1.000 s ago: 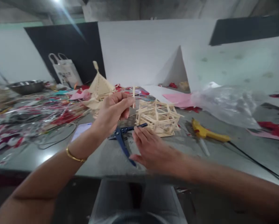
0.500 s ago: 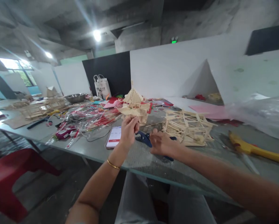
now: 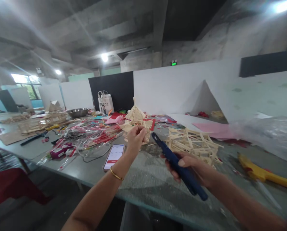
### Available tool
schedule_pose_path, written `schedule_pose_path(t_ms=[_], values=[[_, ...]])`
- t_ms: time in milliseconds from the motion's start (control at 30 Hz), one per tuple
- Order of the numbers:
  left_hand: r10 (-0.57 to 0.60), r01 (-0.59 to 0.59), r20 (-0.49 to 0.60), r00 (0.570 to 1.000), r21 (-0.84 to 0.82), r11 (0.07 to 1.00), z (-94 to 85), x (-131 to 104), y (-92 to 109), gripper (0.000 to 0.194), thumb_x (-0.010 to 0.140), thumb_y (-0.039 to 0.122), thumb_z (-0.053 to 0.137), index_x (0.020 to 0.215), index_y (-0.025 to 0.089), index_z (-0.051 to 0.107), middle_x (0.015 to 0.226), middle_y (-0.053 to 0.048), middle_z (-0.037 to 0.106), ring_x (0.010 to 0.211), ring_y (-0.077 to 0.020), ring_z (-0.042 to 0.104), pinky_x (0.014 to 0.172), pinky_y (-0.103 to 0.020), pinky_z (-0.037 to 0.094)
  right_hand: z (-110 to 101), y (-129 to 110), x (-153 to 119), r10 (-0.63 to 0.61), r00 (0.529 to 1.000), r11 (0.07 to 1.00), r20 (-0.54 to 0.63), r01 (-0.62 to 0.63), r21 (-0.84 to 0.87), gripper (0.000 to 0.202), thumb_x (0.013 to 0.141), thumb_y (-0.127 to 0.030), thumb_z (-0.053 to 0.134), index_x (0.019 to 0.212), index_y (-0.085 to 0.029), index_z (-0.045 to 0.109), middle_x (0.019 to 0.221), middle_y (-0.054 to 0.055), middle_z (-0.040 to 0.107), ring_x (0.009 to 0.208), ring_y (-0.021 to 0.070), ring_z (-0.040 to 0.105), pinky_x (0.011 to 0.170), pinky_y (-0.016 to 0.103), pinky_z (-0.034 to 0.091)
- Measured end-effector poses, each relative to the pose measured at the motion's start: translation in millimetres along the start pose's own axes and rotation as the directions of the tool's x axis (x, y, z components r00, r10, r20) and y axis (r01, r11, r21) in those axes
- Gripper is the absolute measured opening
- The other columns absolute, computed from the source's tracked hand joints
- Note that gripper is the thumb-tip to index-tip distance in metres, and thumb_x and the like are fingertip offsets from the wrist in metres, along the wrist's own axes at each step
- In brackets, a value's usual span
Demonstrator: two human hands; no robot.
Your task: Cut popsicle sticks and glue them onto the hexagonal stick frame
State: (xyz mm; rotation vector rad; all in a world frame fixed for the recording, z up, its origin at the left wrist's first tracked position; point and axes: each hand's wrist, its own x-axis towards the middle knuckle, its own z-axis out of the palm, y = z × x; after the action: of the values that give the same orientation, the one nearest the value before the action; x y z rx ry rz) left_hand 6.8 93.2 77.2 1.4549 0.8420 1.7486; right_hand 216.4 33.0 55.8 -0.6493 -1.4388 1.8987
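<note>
My right hand [image 3: 190,165] is wrapped round dark blue pliers [image 3: 179,166], raised over the table with the head tilted toward the upper left. My left hand [image 3: 136,138], with a gold bangle at the wrist, is pinched closed in front of the pagoda-like model [image 3: 135,115] built of thin wooden sticks. What lies between those fingertips, if anything, is too small to make out. The hand hides part of the model's lower tier. Right of it, partly behind my right hand, stands an open stick frame [image 3: 193,141].
A phone [image 3: 114,156] showing a timer lies left of my left forearm. Plastic wrappers [image 3: 90,130] and a purple glue gun [image 3: 60,151] are farther left. At the right are a yellow-handled tool [image 3: 263,173] and clear plastic sheeting [image 3: 273,131]. A metal bowl [image 3: 77,112] sits behind.
My right hand has picked the blue pliers up off the table and turned them upward. My left hand stays pinched near the pagoda-like model. The view has tilted up slightly.
</note>
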Motion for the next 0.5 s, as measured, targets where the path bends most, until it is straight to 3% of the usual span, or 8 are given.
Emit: schedule_pose_path(t_ms=[100, 200, 267, 367, 433, 500], values=[[0.061, -0.062, 0.015, 0.998, 0.118, 0.991, 2.9, 1.7, -12.7, 0.019, 0.073, 0.033, 0.057, 0.067, 0.016, 0.052, 0.05, 0.008, 0.043, 0.042, -0.0037, 0.035, 0.042, -0.017, 0.028, -2.1, 7.2, -2.7, 0.014, 1.0, 0.978, -0.007, -0.013, 0.208, 0.043, 0.053, -0.015, 0.063, 0.096, -0.017, 0.06, 0.081, -0.001, 0.055, 0.052, 0.0029, 0.046, 0.043, 0.015, 0.036], [0.02, -0.026, 0.046, 0.999, 0.148, 0.989, 1.7, -5.7, -21.5, 0.014, 0.071, 0.029, 0.056, 0.068, 0.015, 0.054, 0.054, 0.007, 0.045, 0.044, -0.0035, 0.035, 0.043, -0.017, 0.027, -4.0, 14.0, -1.0, 0.065, 0.992, 0.962, -0.108, -0.033, 0.272, 0.035, 0.054, -0.011, 0.064, 0.089, -0.017, 0.06, 0.068, -0.006, 0.049, 0.041, -0.0007, 0.031, 0.034, 0.012, 0.022], [-0.043, 0.034, 0.093, 0.995, 0.09, 0.995, -0.6, -11.3, -22.3, 0.014, 0.071, 0.028, 0.056, 0.074, 0.015, 0.057, 0.057, 0.006, 0.048, 0.044, -0.0031, 0.034, 0.042, -0.018, 0.026, -4.3, 15.1, -0.1, 0.075, 0.981, 0.978, -0.178, -0.037, 0.206, 0.026, 0.062, -0.017, 0.065, 0.087, -0.017, 0.06, 0.063, -0.006, 0.049, 0.041, 0.0022, 0.036, 0.035, 0.015, 0.03], [-0.121, 0.13, 0.171, 0.978, -0.044, 0.991, -4.5, -14.5, -19.7, 0.017, 0.07, 0.029, 0.058, 0.078, 0.014, 0.058, 0.059, 0.005, 0.052, 0.041, -0.0021, 0.032, 0.04, -0.018, 0.022, -3.0, 11.3, -1.9, 0.042, 0.97, 0.999, -0.241, -0.039, 0.015, 0.028, 0.069, -0.027, 0.062, 0.094, -0.017, 0.059, 0.074, 0.001, 0.06, 0.057, 0.0122, 0.057, 0.055, 0.028, 0.049], [-0.17, 0.197, 0.233, 0.957, -0.1, 0.975, -6.4, -13.7, -18.9, 0.018, 0.069, 0.031, 0.06, 0.075, 0.015, 0.056, 0.058, 0.005, 0.053, 0.041, -0.0021, 0.034, 0.04, -0.018, 0.02, -1.6, 7.1, -4.1, 0.002, 0.957, 0.992, -0.291, -0.04, -0.122, 0.033, 0.07, -0.03, 0.062, 0.1, -0.017, 0.058, 0.081, 0.003, 0.063, 0.064, 0.0156, 0.06, 0.064, 0.032, 0.051], [-0.204, 0.247, 0.301, 0.932, -0.112, 0.962, -7.1, -12.7, -20.1, 0.019, 0.07, 0.033, 0.061, 0.072, 0.015, 0.054, 0.054, 0.005, 0.05, 0.041, -0.003, 0.035, 0.04, -0.018, 0.02, -0.4, 3.9, -5.6, -0.034, 0.94, 0.958, -0.339, -0.066, -0.279, 0.037, 0.07, -0.031, 0.062, 0.104, -0.017, 0.058, 0.083, 0.003, 0.064, 0.063, 0.0157, 0.06, 0.061, 0.031, 0.049]])
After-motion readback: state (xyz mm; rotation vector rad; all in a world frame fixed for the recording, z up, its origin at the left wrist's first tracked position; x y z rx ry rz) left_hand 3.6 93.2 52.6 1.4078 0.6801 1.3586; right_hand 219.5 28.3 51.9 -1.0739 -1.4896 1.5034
